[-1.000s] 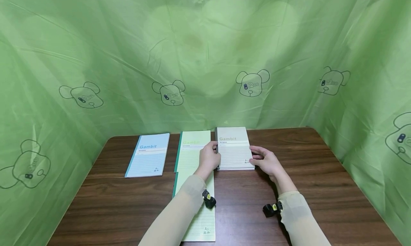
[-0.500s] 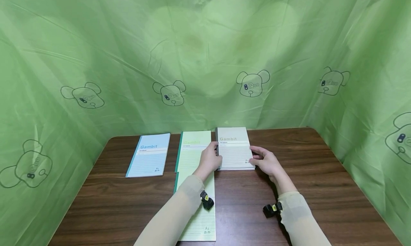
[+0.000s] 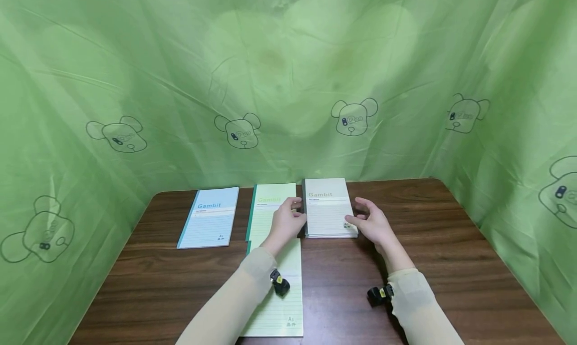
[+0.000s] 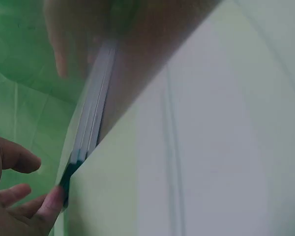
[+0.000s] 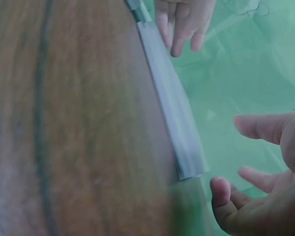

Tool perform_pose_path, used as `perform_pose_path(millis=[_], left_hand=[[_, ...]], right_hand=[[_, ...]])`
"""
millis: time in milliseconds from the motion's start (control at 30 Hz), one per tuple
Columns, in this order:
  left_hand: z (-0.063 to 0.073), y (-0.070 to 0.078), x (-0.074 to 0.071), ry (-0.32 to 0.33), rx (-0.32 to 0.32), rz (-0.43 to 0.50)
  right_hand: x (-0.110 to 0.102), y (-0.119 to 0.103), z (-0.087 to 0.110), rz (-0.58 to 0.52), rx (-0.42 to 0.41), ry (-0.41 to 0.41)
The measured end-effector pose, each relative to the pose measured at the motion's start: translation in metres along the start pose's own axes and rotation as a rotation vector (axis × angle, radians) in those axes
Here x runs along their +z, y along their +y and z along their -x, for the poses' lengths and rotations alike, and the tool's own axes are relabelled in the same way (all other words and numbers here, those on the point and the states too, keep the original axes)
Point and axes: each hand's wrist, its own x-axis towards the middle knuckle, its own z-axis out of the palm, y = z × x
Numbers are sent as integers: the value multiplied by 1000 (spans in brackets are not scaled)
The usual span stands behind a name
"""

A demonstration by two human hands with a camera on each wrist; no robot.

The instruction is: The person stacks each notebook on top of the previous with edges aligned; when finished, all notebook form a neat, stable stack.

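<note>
A stack of grey notebooks (image 3: 328, 212) marked "Gambit" lies squared up at the back of the table, its dark spine to the left. Beside that spine is my left hand (image 3: 286, 222), over the green notebooks, fingers loosely bent and holding nothing. In the left wrist view a fingertip of the left hand (image 4: 24, 196) is close to the spine; whether it touches, I cannot tell. My right hand (image 3: 371, 224) hovers by the stack's right edge, thumb over the lower corner. The right wrist view has the right hand (image 5: 265, 182) apart from the stack's edge (image 5: 172, 108).
A blue notebook (image 3: 211, 222) lies to the left. Between it and the grey stack is a green notebook (image 3: 263, 222), with another green notebook (image 3: 284, 305) in front, partly under my left forearm. Green cloth (image 3: 288, 84) hangs behind and beside the wooden table (image 3: 428, 235).
My left hand has drawn away to the left from the grey notebooks' spine. The right hand's fingers have lifted off the right edge and spread. The notebooks stay put.
</note>
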Motion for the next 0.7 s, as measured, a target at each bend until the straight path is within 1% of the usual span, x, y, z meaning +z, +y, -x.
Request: perform_pose_path(millis=[133,233,500,700], left_hand=[[8,-1,-12,-27,14,23],[16,-1,-21,-37,19,24],[37,2,-46,-35,17,8],[52,2,-69,-37,22,-33]], right_hand=[[-1,-12,5,-5,-12,24],[-1,-20,9,-5,-30,18],[9,-34,20,-3,-66,-47],[20,-44,34,5,-113,-101]])
